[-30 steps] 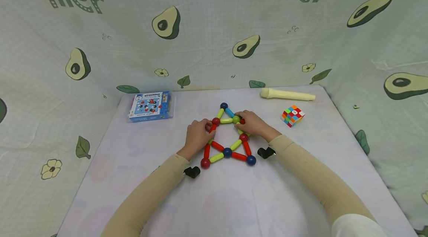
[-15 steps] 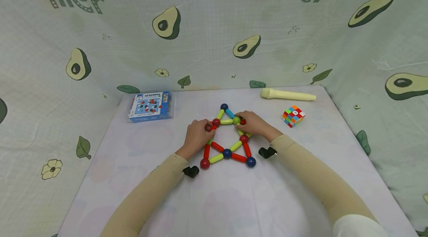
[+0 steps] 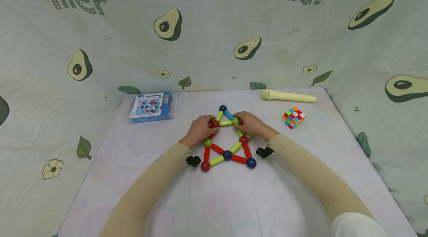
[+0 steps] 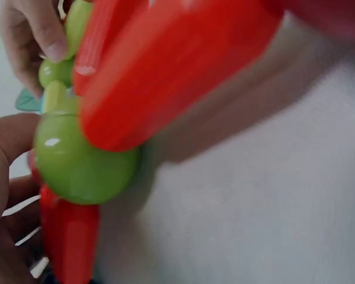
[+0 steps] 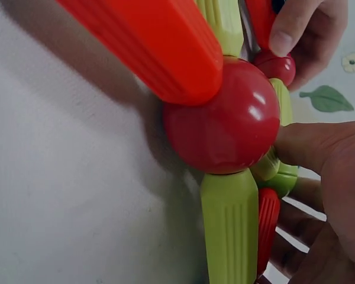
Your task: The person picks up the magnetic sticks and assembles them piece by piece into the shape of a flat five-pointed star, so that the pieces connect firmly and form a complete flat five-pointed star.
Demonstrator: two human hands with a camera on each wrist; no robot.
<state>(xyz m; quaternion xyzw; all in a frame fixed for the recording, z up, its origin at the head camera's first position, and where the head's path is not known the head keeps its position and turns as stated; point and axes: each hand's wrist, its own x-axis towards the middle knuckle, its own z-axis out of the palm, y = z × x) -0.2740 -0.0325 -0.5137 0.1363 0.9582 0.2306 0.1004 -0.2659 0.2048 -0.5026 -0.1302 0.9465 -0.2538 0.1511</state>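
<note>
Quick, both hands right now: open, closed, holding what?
Left hand: fingers pinch the red ball at the star's upper left.
Right hand: fingers pinch the green ball at its upper right.

Red, green, yellow-green and blue star of rods and balls (image 3: 227,140).
Pale lilac worktop (image 3: 234,200); avocado-print backdrop (image 3: 207,32); multicoloured cube (image 3: 293,117); cream tube (image 3: 288,96); blue box (image 3: 151,107).

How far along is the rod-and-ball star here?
Done: the star's lower points and top tip are joined. In hand: the left hand and right hand grip the upper side joints. Left: the side tips, hidden under the hands, cannot be judged.
</note>
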